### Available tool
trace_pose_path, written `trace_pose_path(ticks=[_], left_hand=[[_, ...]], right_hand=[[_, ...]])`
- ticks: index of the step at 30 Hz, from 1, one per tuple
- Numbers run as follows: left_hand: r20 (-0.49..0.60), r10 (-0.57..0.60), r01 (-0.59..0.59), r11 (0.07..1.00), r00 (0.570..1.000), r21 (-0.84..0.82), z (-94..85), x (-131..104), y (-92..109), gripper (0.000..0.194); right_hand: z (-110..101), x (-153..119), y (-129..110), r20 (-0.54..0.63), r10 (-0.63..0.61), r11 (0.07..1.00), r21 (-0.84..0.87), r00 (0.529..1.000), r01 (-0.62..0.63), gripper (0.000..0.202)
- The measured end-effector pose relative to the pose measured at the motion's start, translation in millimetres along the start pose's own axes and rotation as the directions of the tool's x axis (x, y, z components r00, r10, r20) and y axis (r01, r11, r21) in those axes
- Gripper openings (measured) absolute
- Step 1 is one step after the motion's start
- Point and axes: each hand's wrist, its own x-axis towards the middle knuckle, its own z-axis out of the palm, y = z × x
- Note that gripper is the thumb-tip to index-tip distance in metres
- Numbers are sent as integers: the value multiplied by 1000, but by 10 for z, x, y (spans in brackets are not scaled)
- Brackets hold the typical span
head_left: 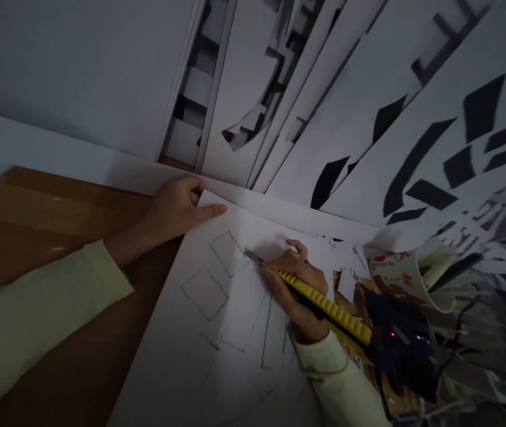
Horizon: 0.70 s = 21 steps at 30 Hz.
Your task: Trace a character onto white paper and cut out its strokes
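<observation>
A large white sheet (203, 367) with green and pencil outlines lies on the wooden table. My left hand (181, 207) grips the sheet's upper left corner, thumb on top and fingers curled at the edge. A yellow and black utility knife (324, 302) is held in my right hand (299, 279) with its blade out. The blade tip is at the right corner of the upper green square outline. My right hand rests on the sheet, its little finger lifted a bit.
White boards with cut-out shapes (413, 166) lean behind the sheet. On the right are a paper cup (397, 276) holding tools, a dark blue device (406, 344) with a red light, cables and paper scraps. Bare wooden tabletop (79, 219) shows at the left.
</observation>
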Motion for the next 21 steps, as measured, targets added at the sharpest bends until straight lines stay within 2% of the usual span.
trace_pose_path(ticks=[16, 19, 21], left_hand=[[14, -25, 25, 1000, 1000, -6, 5, 6, -28, 36], [42, -22, 24, 999, 999, -46, 0, 0, -18, 36], [59, -18, 21, 998, 998, -62, -5, -5, -13, 36]], right_hand=[[-99, -56, -120, 48, 36, 998, -43, 998, -34, 16], [-79, -93, -99, 5, 12, 999, -36, 1000, -11, 17], [-51, -101, -77, -72, 33, 999, 1, 997, -33, 15]])
